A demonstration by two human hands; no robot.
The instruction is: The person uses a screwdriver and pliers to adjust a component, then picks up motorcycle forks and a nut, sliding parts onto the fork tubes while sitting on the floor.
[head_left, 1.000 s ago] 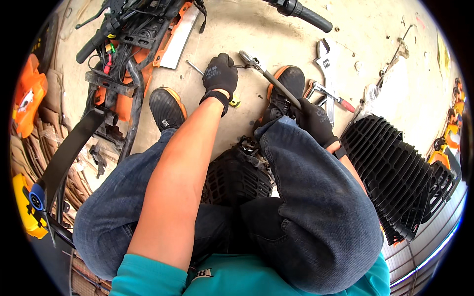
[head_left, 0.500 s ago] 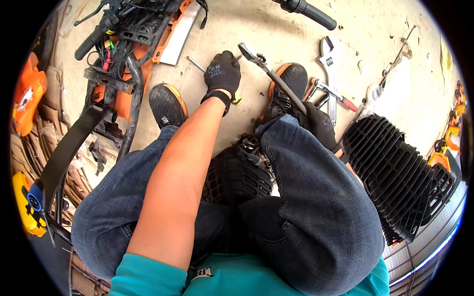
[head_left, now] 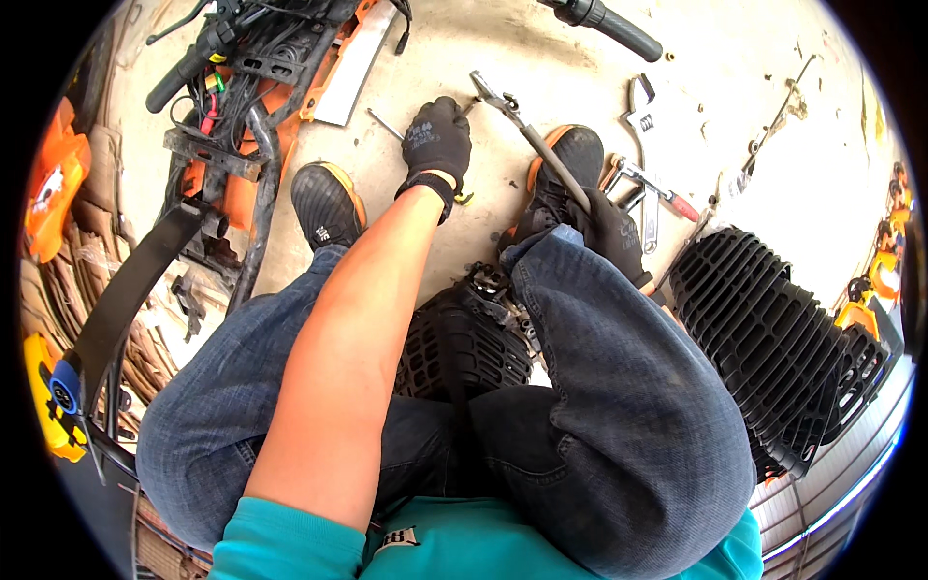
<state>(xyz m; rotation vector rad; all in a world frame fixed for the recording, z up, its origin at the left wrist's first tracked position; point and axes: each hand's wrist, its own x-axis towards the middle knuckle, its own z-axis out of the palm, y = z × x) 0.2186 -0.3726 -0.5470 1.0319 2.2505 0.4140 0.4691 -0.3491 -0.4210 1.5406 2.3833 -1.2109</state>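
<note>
In the head view, a bar (head_left: 553, 162) is clamped in the fingers of the right hand (head_left: 613, 235), its far end held near the left hand (head_left: 436, 137), whose fingers are curled under; whether anything is gripped there cannot be told. A shaft (head_left: 385, 123) is partly covered by that hand.

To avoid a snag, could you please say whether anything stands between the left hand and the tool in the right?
A metal tip shows between the left hand and the tool; nothing else visible stands there.
</note>
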